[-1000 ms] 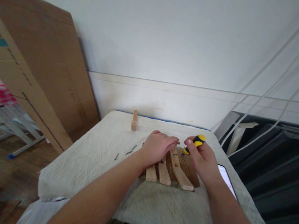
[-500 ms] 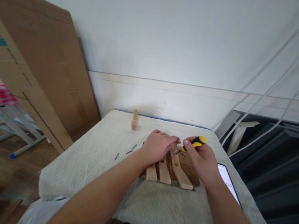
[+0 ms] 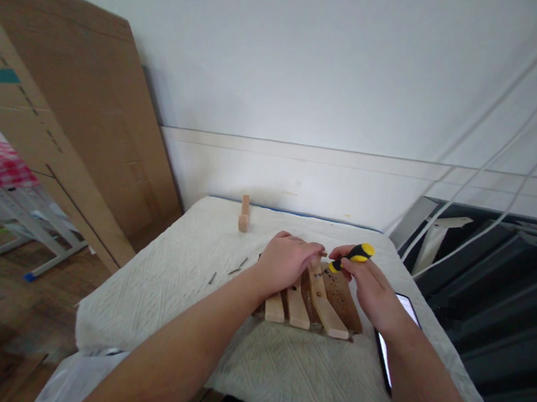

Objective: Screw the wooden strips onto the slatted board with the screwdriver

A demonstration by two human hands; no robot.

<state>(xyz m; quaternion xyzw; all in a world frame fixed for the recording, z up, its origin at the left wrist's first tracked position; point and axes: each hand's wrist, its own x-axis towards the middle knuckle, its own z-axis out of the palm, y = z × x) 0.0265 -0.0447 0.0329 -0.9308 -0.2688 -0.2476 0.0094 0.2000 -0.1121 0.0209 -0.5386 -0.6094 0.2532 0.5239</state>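
Note:
My left hand [image 3: 285,261] lies on top of a small wooden slat assembly [image 3: 319,305], fingers curled over its far end and pressing it down. My right hand [image 3: 371,290] grips a black and yellow screwdriver [image 3: 353,255], tilted with its tip pointing left toward the slats near my left fingertips. The assembly rests on a white quilted cloth [image 3: 198,284] that covers a small table.
A small wooden block [image 3: 244,214] stands at the far edge of the cloth. Loose screws [image 3: 234,268] lie left of the slats. A phone [image 3: 390,349] lies at the right edge. Large cardboard sheets [image 3: 62,114] lean on the wall at left; white cables [image 3: 492,158] hang at right.
The screwdriver has tilted from nearly upright to leaning, its tip now toward the slats. My right hand shifted slightly right. My left hand stayed on the wood.

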